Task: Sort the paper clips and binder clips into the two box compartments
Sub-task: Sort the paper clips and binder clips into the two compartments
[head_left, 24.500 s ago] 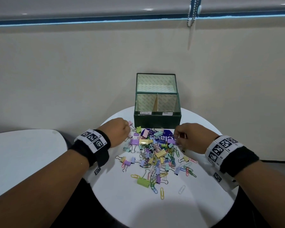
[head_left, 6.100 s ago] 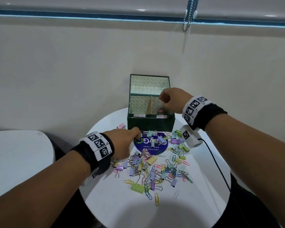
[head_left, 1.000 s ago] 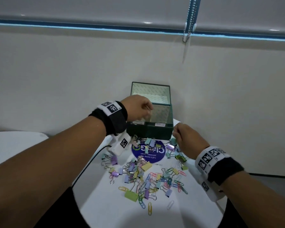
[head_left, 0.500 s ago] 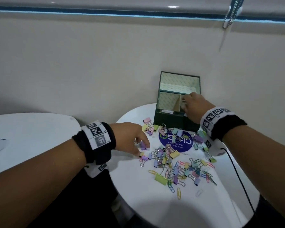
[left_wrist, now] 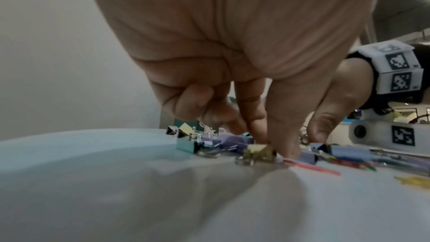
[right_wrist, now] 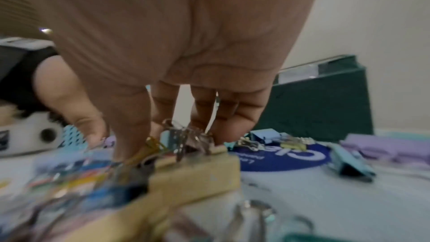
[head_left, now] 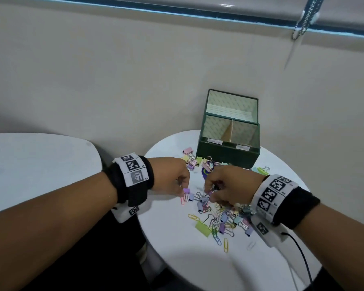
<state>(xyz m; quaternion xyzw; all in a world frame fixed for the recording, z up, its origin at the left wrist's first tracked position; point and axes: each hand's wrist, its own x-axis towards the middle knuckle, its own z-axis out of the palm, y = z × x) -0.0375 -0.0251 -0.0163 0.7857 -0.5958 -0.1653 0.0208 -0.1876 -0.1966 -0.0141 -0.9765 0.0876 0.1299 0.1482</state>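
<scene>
A dark green box stands at the back of the round table, lid upright, with a divider between its two compartments. In front of it lies a pile of pastel binder clips and paper clips. My left hand is down at the pile's left edge. In the left wrist view, its thumb and forefinger pinch a small yellow binder clip beside a pink paper clip. My right hand is in the pile's middle. Its fingers hold the wire handles of a cream binder clip.
The white round table ends close in front of me. A second white table stands to the left. A blue round sticker lies under the clips near the box. A black cable trails from my right wrist.
My right hand has come back from the box's right compartment down to the pile. My left hand stays at the pile's left edge and has closed its fingers there.
</scene>
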